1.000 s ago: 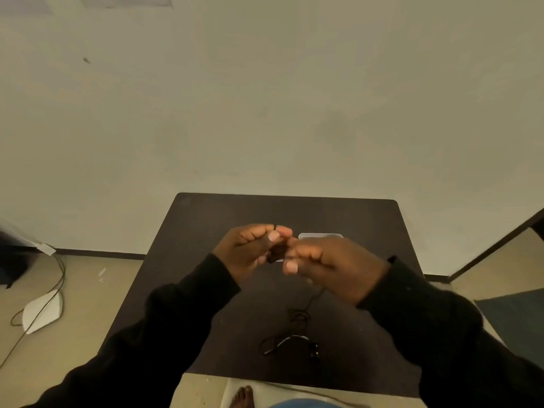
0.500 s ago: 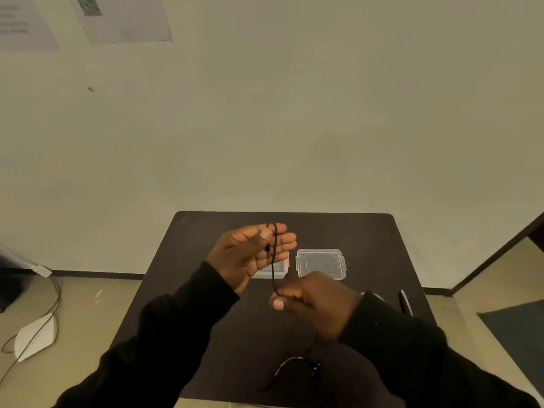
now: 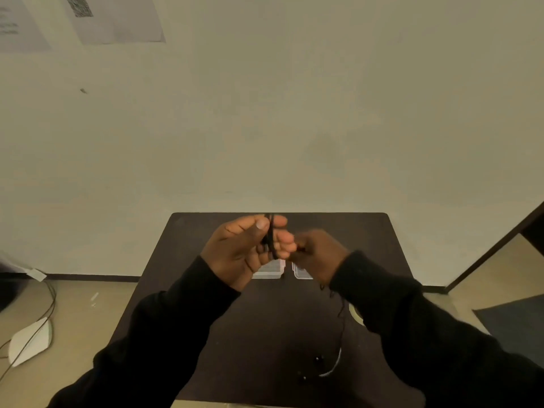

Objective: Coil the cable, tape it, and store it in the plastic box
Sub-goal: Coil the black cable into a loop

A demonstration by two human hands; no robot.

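Observation:
A thin black cable (image 3: 270,234) is looped around the fingers of my left hand (image 3: 244,248), which is raised palm-up over the dark table (image 3: 206,304). My right hand (image 3: 319,254) pinches the cable just right of the left fingers. From it the cable hangs down to the table, where its free end (image 3: 332,368) lies near the front edge. The clear plastic box (image 3: 270,270) and its lid (image 3: 301,272) sit behind my hands, mostly hidden. A tape roll (image 3: 354,315) peeks out beside my right sleeve.
The table stands against a plain wall (image 3: 294,128) with papers (image 3: 114,19) pinned at the upper left. On the floor at the left lie a white device (image 3: 32,340) and wires. A dark doorway edge (image 3: 500,245) runs at the right.
My right hand has risen from below the left hand to beside its fingertips, carrying the cable up for another loop. The loose end on the table has shifted right.

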